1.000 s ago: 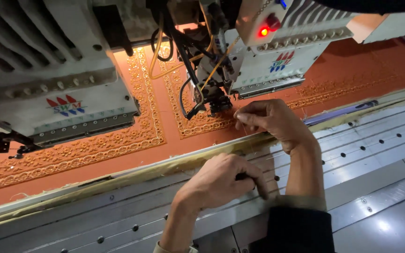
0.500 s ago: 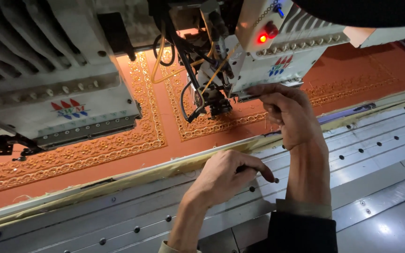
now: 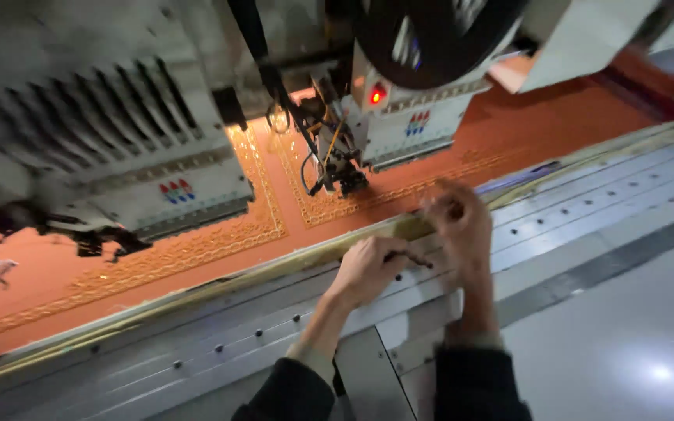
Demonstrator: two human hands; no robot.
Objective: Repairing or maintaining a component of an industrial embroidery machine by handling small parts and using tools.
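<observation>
At the nine o'clock side of the view, a grey embroidery head [image 3: 111,148] is seen hanging over an orange fabric [image 3: 48,273], which is stitched with a gold border pattern [image 3: 196,253]. The fabric is stretched along a pale frame edge [image 3: 220,281], and below that edge a grey metal table [image 3: 587,257] with rows of small holes is spread toward five o'clock.

Near the centre, a second embroidery head [image 3: 407,117] is found at twelve o'clock, with a red lamp [image 3: 377,95] lit on its face and a needle assembly [image 3: 337,168] with tangled wires at its eleven o'clock corner, just above the fabric.

Below this, at about six o'clock from the needle assembly, the left hand [image 3: 368,269] is laid on the table beside the frame edge; its fingers are curled closed around a small dark tool [image 3: 411,257], whose tip is pointed toward three o'clock.

Just to the three o'clock side, the right hand [image 3: 462,226] is raised near the frame edge, blurred by motion; its fingertips appear pinched together, but whether anything is held between them cannot be told. Dark sleeves [image 3: 477,386] are seen at six o'clock.
</observation>
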